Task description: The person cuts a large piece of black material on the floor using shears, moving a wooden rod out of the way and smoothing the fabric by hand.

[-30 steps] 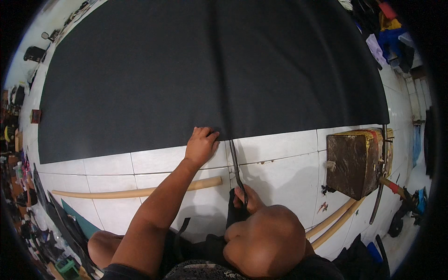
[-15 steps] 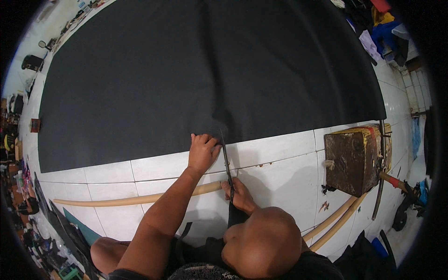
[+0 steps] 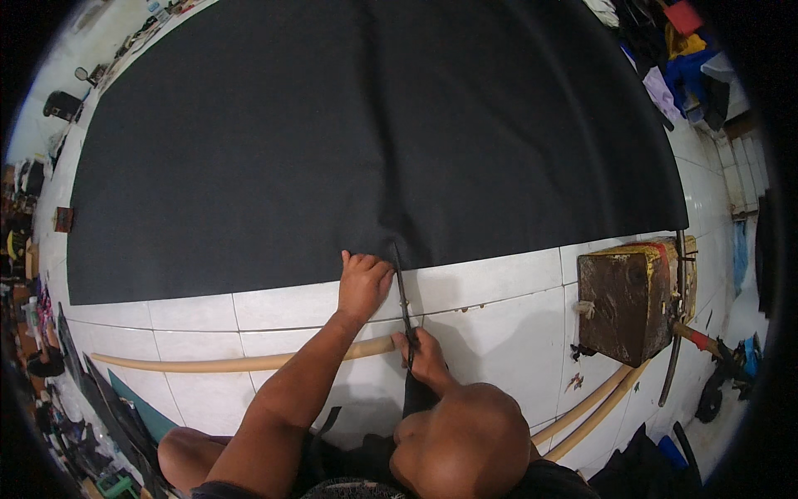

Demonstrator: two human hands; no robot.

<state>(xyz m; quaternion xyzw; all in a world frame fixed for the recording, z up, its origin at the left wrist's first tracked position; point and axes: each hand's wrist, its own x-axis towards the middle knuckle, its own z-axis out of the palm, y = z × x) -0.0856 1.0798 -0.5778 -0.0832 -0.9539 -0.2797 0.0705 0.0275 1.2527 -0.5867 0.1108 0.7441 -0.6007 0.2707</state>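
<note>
A large black sheet [image 3: 249, 150], like fabric or leatherette, lies spread over the floor in front of me. Its near edge meets my left hand [image 3: 364, 287], whose fingers are bent over it, gripping it just left of a pair of scissors [image 3: 405, 308]. My right hand [image 3: 426, 358] is closed round the scissors' handles. The long dark blades point away from me, and their tips overlap the sheet's edge. How far apart the blades are is hard to see. A tan curved pole [image 3: 224, 363] passes beneath my left forearm.
White floor tiles [image 3: 490, 291] show between the sheet and me. On the right stands a worn brown block [image 3: 623, 291], with a hammer-like tool [image 3: 698, 339] beside it and two tan poles [image 3: 590, 412] below. Clothes [image 3: 686, 66] are heaped at the far right, and clutter lines the left.
The whole view has shifted slightly, so the sheet's edge, my hands and the block sit lower in the picture. Both hands keep their holds on the sheet and the scissors.
</note>
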